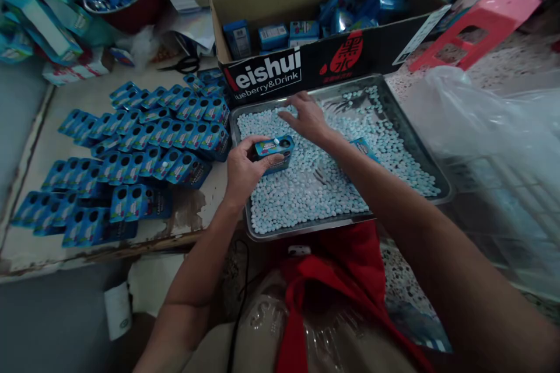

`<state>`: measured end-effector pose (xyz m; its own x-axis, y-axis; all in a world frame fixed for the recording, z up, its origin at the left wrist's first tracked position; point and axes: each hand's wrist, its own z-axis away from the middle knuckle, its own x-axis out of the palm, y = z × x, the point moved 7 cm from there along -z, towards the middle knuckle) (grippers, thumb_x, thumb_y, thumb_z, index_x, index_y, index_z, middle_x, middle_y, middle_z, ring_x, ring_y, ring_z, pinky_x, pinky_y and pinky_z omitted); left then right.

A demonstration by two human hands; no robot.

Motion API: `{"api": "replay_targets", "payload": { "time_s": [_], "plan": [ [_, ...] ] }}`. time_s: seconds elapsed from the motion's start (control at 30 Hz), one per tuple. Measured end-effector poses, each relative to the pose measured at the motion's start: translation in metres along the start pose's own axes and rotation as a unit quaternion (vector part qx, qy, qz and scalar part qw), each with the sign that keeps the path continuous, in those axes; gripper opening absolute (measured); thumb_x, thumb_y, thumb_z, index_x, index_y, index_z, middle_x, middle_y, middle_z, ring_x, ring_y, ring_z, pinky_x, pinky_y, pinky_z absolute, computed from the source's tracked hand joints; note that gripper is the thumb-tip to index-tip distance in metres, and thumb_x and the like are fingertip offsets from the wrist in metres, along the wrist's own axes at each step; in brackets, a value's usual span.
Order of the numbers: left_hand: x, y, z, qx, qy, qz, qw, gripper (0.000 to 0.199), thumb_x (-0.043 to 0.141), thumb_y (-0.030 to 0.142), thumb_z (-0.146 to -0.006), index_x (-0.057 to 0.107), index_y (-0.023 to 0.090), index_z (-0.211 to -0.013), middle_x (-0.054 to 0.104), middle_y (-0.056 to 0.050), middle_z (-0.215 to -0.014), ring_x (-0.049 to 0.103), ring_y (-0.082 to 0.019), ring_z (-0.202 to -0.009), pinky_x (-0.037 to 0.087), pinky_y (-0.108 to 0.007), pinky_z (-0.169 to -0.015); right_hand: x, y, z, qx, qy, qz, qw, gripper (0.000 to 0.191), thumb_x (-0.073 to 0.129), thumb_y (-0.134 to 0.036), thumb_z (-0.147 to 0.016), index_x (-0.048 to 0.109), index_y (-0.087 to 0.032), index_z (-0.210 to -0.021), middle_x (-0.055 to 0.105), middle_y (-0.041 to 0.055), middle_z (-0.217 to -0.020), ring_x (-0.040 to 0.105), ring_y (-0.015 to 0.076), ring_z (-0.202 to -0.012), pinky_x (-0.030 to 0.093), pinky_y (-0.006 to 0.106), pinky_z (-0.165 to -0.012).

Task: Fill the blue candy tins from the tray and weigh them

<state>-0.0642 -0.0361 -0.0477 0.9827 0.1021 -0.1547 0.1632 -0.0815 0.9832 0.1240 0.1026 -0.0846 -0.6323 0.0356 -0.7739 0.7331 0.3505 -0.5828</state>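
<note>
My left hand (245,166) is wrapped round a small blue candy box (280,154) with a dark round opening in its top. One white candy lies on that top, beside the opening. Beneath it is a metal tray (443,186) spread with small white and pale blue candies (297,204). Over the tray's far left part, my right hand (308,119) reaches in, thumb and fingers apart, nothing visible in it. Its fingertips are at the candies; whether they touch cannot be made out. Another blue box (364,148) lies among the candies, partly behind my right forearm.
Rows of blue boxes (144,128) with round openings stand to the left on the table (26,128). Behind the tray is a black cardboard carton (371,49) holding blue packs. Scissors (186,64), a red bowl (135,14), a red stool (494,17) and plastic sheeting (490,111) surround these.
</note>
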Motion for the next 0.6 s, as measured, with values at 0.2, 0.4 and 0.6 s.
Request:
{"api": "replay_targets", "payload": {
  "time_s": [0.2, 0.4, 0.6],
  "plan": [
    [-0.026, 0.005, 0.002, 0.025, 0.05, -0.053, 0.997, 0.048, 0.107, 0.036, -0.067, 0.083, 0.022, -0.107, 0.08, -0.002, -0.095, 0.075, -0.021, -0.087, 0.061, -0.031, -0.082, 0.044, -0.04, 0.027, -0.044, -0.15, 0.231, 0.96, 0.054, 0.055, -0.043, -0.114, 0.062, -0.023, -0.163, 0.054, 0.0225, -0.168, 0.047, 0.0458, -0.153, 0.04, 0.059, -0.121],
    [-0.026, -0.001, 0.005, 0.03, 0.045, -0.086, 0.995, 0.047, 0.106, 0.039, -0.07, 0.084, 0.022, -0.107, 0.082, -0.003, -0.097, 0.076, -0.023, -0.09, 0.06, -0.033, -0.083, 0.021, -0.043, 0.074, 0.006, -0.17, 0.139, 0.976, 0.034, 0.058, -0.037, -0.109, 0.075, -0.02, -0.134, 0.072, 0.0198, -0.138, 0.068, 0.0356, -0.121, 0.05, 0.042, -0.098],
    [-0.011, 0.013, 0.012, 0.042, 0.017, -0.165, 0.985, 0.044, 0.107, 0.032, -0.07, 0.085, 0.023, -0.107, 0.083, -0.002, -0.096, 0.076, -0.024, -0.089, 0.057, -0.034, -0.081, -0.019, -0.001, 0.093, 0.271, 0.047, -0.277, 0.921, 0.034, 0.058, -0.054, -0.106, 0.061, -0.025, -0.089, 0.066, 0.0045, -0.078, 0.063, 0.0205, -0.071, 0.05, 0.031, -0.064]
  ]
}}
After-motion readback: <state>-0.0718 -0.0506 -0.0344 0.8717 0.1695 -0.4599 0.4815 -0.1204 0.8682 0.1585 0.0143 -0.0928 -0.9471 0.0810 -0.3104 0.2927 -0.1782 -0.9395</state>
